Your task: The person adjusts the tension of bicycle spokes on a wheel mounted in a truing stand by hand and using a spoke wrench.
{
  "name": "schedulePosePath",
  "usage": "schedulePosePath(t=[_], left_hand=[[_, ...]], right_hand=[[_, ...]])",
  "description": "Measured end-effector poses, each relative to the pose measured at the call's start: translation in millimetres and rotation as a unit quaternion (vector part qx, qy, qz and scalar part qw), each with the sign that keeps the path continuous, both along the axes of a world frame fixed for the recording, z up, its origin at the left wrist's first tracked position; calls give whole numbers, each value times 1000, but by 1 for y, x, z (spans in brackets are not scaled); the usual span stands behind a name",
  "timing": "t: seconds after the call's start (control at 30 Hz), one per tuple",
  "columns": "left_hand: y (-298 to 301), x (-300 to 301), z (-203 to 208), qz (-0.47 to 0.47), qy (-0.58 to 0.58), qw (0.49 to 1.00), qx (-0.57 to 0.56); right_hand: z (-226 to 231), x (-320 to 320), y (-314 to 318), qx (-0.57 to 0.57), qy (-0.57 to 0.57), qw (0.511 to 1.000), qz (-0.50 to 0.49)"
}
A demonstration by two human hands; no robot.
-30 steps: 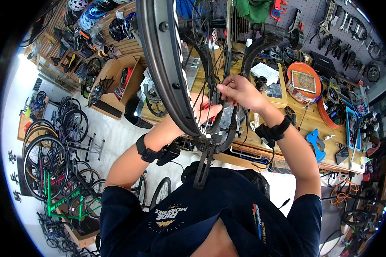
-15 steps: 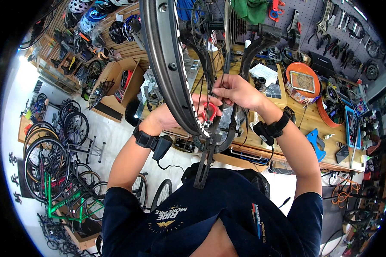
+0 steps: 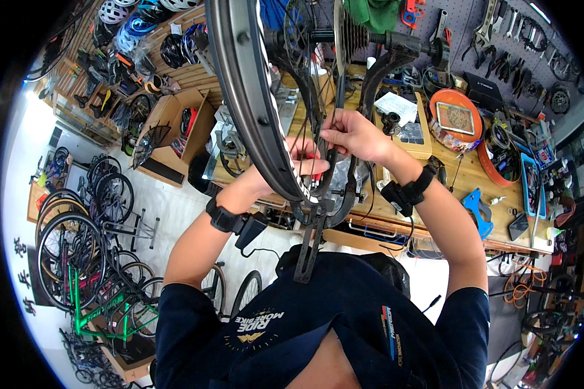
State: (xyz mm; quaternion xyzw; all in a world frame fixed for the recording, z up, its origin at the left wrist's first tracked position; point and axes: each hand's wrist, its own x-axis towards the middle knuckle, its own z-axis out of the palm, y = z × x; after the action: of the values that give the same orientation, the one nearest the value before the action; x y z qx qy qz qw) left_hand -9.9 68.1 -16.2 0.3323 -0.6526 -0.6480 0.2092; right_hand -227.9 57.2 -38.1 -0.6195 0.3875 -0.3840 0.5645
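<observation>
A bicycle workshop with a pale floor (image 3: 182,220) surrounds a person in a dark shirt, a grey pegboard (image 3: 464,26) hung with tools rising at the far right; a wooden workbench (image 3: 477,174) stretches ahead, well apart from bikes parked on the left, one with a green frame (image 3: 73,298); before the person stands a dark metal wheel stand (image 3: 374,87), with a bicycle wheel (image 3: 240,71) mounted in it, its sprocket cluster (image 3: 353,26) toward the far end; on the bench to the right sit a round orange tray (image 3: 457,96) and, nearer the edge, a blue tool (image 3: 477,212).

From where I stand, the right hand (image 3: 357,135) works among the spokes, thumb and forefinger pressed together and, it appears, pinching one dark spoke (image 3: 320,124); the left hand (image 3: 308,166), partly hidden behind the rim (image 3: 256,123), curls its fingers around a small red tool (image 3: 316,175), just beside the rim and below the right hand; fingers cover the tool's tip, so I cannot tell what it touches.

Half a second ago the tool's red loop showed broadside, and now fingers hide much of it; the rim's holes sit lower in view, suggesting the wheel has turned slightly; my reading is that the left grip is being reset while the right pinch steadies the spoke.
</observation>
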Motion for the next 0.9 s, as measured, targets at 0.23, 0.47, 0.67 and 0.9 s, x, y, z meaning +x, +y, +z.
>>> schedulePosePath(t=[0.23,0.47,0.67,0.9], left_hand=[[12,-19,12,88,-90,941,-314],[-1,-16,7,1,-211,952,-222],[6,-10,25,-19,-146,975,-165],[15,-4,63,-100,89,991,27]], right_hand=[[-10,0,-1,-29,8,999,-22],[-10,-4,-3,-28,43,998,-31],[7,-3,5,3,1,1000,15],[30,-4,18,60,-129,987,81]])
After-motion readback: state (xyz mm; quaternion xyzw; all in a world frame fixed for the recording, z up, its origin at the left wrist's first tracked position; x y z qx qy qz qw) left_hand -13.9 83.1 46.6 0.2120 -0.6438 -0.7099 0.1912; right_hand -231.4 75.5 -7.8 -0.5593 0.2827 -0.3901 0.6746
